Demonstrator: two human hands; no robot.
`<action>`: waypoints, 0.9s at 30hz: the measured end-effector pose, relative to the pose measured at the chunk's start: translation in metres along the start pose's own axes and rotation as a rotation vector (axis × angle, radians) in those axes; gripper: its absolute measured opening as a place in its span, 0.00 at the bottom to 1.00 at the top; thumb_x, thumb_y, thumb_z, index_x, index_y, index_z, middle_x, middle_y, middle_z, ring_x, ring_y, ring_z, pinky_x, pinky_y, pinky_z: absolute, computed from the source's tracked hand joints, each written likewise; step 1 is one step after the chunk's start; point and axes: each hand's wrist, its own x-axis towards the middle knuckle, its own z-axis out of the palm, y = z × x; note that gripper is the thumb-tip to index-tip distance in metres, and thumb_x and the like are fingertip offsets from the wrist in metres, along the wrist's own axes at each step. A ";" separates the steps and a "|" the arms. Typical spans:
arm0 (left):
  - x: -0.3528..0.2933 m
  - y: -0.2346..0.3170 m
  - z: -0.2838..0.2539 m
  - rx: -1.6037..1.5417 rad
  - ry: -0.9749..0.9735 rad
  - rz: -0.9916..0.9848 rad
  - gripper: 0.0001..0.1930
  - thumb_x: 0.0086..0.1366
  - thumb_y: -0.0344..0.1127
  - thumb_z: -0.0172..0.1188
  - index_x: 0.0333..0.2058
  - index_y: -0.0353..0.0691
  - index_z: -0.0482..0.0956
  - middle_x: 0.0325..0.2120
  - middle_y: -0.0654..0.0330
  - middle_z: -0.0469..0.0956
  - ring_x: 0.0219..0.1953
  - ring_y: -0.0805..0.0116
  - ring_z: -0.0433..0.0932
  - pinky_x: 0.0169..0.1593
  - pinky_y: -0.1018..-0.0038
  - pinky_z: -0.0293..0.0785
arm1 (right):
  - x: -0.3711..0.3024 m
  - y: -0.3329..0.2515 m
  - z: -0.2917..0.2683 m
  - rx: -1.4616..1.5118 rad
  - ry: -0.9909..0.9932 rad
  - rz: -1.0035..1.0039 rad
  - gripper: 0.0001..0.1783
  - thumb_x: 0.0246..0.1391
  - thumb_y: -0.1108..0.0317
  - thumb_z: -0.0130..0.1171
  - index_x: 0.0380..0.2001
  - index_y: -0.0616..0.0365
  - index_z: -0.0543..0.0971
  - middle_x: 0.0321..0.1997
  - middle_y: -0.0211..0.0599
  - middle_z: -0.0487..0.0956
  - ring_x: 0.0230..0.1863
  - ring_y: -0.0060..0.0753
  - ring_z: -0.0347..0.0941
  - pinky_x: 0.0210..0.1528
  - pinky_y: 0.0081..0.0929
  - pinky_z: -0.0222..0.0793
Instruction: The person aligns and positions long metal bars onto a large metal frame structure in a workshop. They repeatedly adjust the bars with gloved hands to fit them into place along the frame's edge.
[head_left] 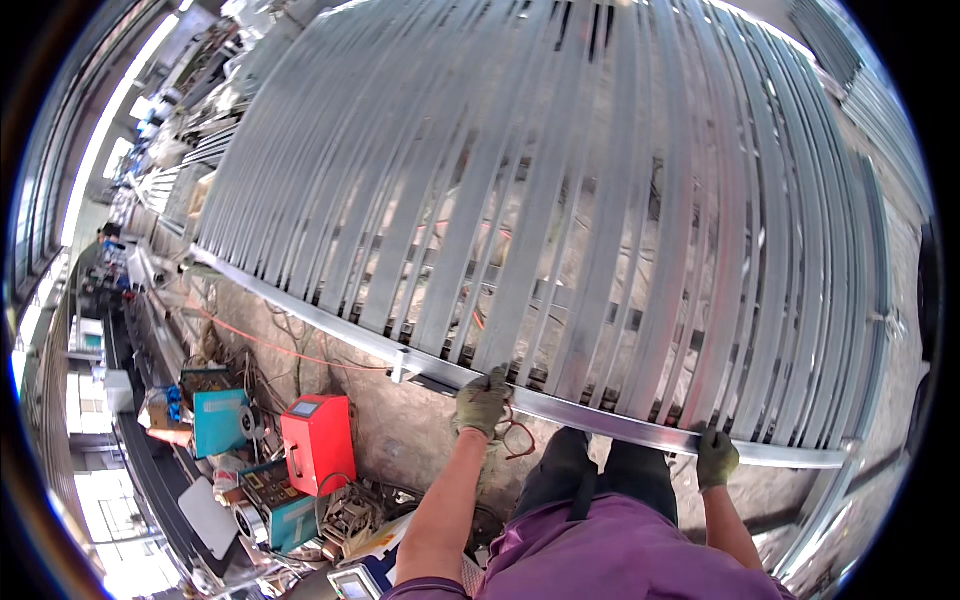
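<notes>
A long, silvery metal bar (590,418) runs across in front of me, along the near ends of many parallel metal strips (530,240). My left hand (482,402), in a greenish work glove, is closed over the bar left of my body. Beside it hangs a thin, dark reddish loop (518,440); whether the hand also holds this loop is unclear. Farther right, my right hand (716,458) grips the same bar in a matching glove, its thumb side at the strips' ends. The undersides of both grips are hidden.
On the left stand a red box-shaped machine (318,442) with a small screen and teal equipment (218,422). Cables and scrap lie around them. An orange hose (270,342) crosses the floor to the bar. More metal lengths (885,120) are stacked at the far right.
</notes>
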 end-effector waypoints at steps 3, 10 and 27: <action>-0.009 0.017 -0.004 -0.138 -0.143 -0.071 0.21 0.77 0.47 0.56 0.35 0.35 0.87 0.21 0.67 0.81 0.22 0.80 0.73 0.27 0.79 0.70 | -0.002 0.007 0.004 0.000 0.026 -0.014 0.26 0.66 0.49 0.58 0.18 0.54 0.77 0.19 0.48 0.77 0.22 0.57 0.74 0.26 0.51 0.64; -0.018 0.007 -0.011 0.096 -0.352 0.069 0.24 0.75 0.36 0.57 0.67 0.48 0.71 0.34 0.64 0.85 0.29 0.79 0.78 0.34 0.75 0.77 | -0.003 -0.007 -0.004 0.032 -0.014 0.008 0.27 0.67 0.47 0.57 0.18 0.53 0.76 0.18 0.46 0.76 0.21 0.55 0.74 0.26 0.48 0.64; 0.002 -0.009 -0.006 0.480 -0.339 0.251 0.30 0.69 0.26 0.59 0.69 0.45 0.68 0.34 0.64 0.81 0.32 0.78 0.78 0.40 0.77 0.77 | -0.008 -0.007 0.005 0.023 0.031 -0.003 0.26 0.66 0.49 0.58 0.18 0.52 0.74 0.17 0.44 0.75 0.21 0.54 0.74 0.25 0.48 0.65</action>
